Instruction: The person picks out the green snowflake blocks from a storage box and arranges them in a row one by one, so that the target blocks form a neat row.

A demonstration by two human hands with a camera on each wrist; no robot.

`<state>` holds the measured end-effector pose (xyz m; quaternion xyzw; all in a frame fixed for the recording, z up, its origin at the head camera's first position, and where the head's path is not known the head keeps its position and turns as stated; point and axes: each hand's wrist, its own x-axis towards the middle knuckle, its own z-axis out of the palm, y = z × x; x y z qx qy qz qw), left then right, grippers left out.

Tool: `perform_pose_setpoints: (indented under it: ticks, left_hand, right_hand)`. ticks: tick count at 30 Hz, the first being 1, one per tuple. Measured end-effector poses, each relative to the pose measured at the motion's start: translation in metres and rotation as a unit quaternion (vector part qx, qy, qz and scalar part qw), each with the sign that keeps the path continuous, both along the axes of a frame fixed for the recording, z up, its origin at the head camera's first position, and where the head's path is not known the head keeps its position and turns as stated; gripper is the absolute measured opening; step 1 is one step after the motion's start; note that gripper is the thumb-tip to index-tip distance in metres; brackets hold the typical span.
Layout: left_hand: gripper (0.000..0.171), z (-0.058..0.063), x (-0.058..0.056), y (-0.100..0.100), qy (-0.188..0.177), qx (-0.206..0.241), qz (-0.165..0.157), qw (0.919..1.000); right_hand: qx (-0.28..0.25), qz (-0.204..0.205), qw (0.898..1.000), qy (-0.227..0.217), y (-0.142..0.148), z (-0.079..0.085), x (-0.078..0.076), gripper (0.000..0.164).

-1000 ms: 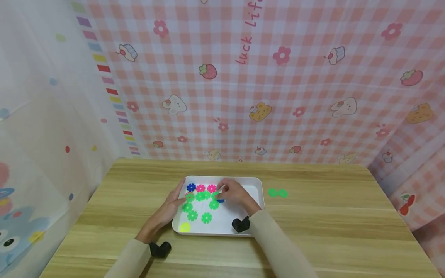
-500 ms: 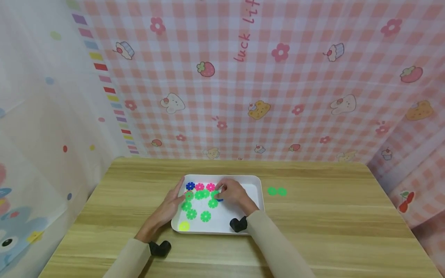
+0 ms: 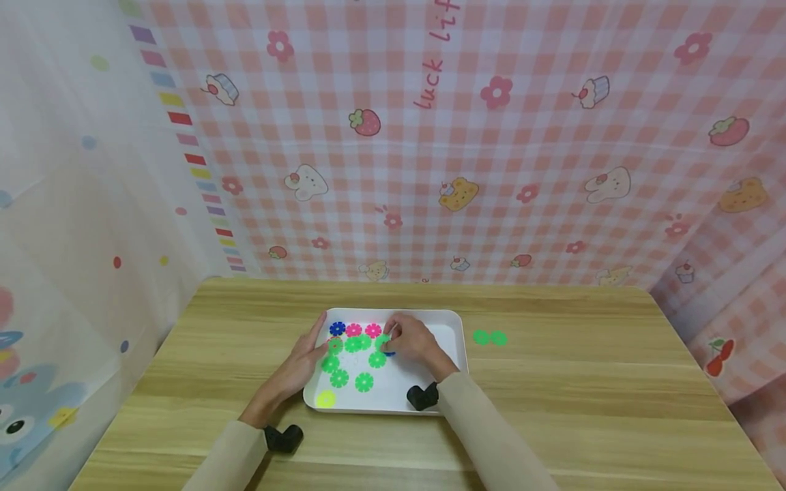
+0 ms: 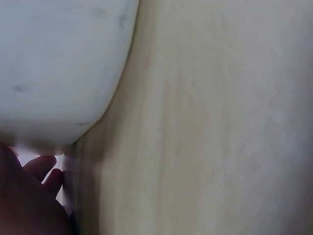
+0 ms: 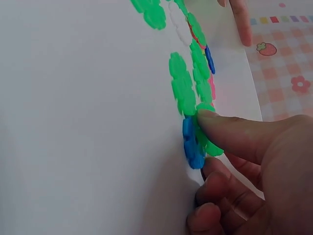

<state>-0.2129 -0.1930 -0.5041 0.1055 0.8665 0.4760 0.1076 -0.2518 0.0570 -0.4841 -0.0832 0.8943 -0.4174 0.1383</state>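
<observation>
Pink "luck lif" lettering [image 3: 434,69] stands behind green discs [image 3: 377,359].

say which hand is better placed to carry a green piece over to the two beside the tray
The right, I'd judge: the right hand pinches a green piece and is nearer the two green pieces on the table. The left hand is at the left edge of the white tray, farther away.
</observation>
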Motion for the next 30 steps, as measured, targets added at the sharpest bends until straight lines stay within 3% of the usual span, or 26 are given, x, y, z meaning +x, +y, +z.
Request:
perform_pose_setpoints:
  ticks: [10, 17, 30]
  left_hand:
    - [0.061, -0.002, 0.0, 0.0, -0.01, 0.01, 0.001, 0.9999]
    - [0.062, 0.001, 0.0, 0.0, -0.012, 0.021, 0.006, 0.9997]
    - [0.062, 0.0, 0.0, 0.0, -0.011, 0.027, 0.005, 0.9996]
  right_hand:
    - [-0.035, -0.007, 0.999, 0.014, 0.007, 0.001, 0.0, 0.017]
    - [-0.034, -0.007, 0.999, 0.019, 0.018, 0.017, 0.004, 0.013]
    - [-0.078, -0.072, 0.994, 0.02, 0.073, 0.046, 0.015, 0.021]
